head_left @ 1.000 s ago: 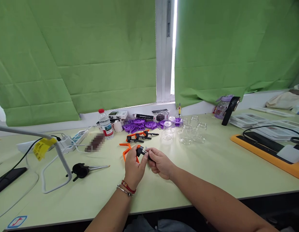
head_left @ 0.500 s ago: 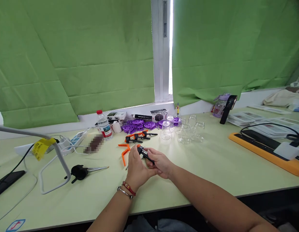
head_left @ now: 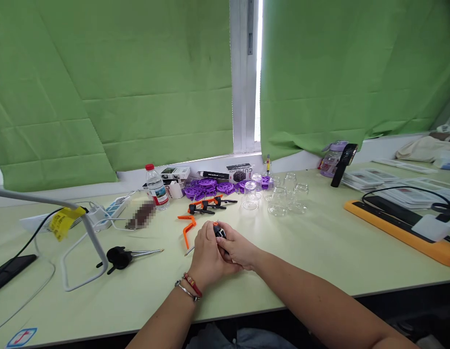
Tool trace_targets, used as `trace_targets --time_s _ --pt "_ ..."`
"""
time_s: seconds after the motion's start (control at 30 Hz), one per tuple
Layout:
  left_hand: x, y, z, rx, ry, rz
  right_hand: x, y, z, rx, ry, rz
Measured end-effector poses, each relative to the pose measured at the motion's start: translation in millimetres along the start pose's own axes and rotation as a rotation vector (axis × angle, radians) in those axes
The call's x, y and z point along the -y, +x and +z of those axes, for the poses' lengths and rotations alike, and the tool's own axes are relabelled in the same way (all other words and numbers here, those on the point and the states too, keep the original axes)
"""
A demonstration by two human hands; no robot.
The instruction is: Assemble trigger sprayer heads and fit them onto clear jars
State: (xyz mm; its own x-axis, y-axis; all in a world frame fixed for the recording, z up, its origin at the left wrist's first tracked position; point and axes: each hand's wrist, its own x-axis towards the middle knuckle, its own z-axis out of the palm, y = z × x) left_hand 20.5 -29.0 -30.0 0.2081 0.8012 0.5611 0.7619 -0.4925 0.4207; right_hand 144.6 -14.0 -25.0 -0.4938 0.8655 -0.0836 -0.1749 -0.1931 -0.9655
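Note:
My left hand (head_left: 206, 256) and my right hand (head_left: 237, 249) are pressed together low over the pale green table (head_left: 319, 252), both closed around a small black and orange clamp (head_left: 219, 230). Only the clamp's top pokes out between my fingers. A thin metal rod (head_left: 189, 251) sticks out to the left below my left hand. An orange bent piece (head_left: 187, 228) lies just left of my hands. More black and orange clamps (head_left: 206, 205) lie behind them.
Purple wheels (head_left: 210, 186) and clear glass jars (head_left: 283, 198) sit at the back, beside a water bottle (head_left: 156, 188). A black-handled tool (head_left: 123, 256), a white wire stand (head_left: 83, 237) and a power strip (head_left: 108, 211) are on the left. An orange-edged tray (head_left: 399, 228) lies right.
My hands have dropped closer to the table and closed more tightly over the clamp, which showed more fully a second ago. The camera shifted slightly.

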Motion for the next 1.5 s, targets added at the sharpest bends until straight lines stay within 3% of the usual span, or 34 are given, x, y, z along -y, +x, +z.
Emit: trace_targets --time_s 0.2,0.47,0.6,0.7,0.77,0.83,0.93,1.2,1.5 --pt "-7 1 -1.6 -0.005 0.003 0.015 -1 3 4 -0.058 -0.031 -0.008" --pt "-7 2 -6.7 -0.061 0.050 0.028 2 5 4 0.031 -0.040 -0.062" --pt "1 4 -12.8 -0.115 0.040 -0.039 9 8 -9 0.076 -0.108 -0.064" --pt "10 5 -17.2 -0.161 0.062 -0.117 14 19 -32 -0.091 -0.266 -0.120" --pt "15 5 -18.8 -0.172 0.062 -0.162 16 32 -50 -0.282 -0.474 -0.171" --pt "19 4 -19.5 -0.169 0.039 -0.192 15 45 -65 -0.361 -0.688 -0.205" --pt "21 4 -20.7 -0.144 -0.016 -0.235 12 63 -76 -0.298 -0.821 -0.220" --pt "19 5 -28.4 -0.098 -0.177 -0.262 12 91 -77 -0.032 -1.004 -0.219" --pt "13 5 -33.6 0.023 -0.249 -0.344 12 99 -79 0.025 -1.110 -0.171"
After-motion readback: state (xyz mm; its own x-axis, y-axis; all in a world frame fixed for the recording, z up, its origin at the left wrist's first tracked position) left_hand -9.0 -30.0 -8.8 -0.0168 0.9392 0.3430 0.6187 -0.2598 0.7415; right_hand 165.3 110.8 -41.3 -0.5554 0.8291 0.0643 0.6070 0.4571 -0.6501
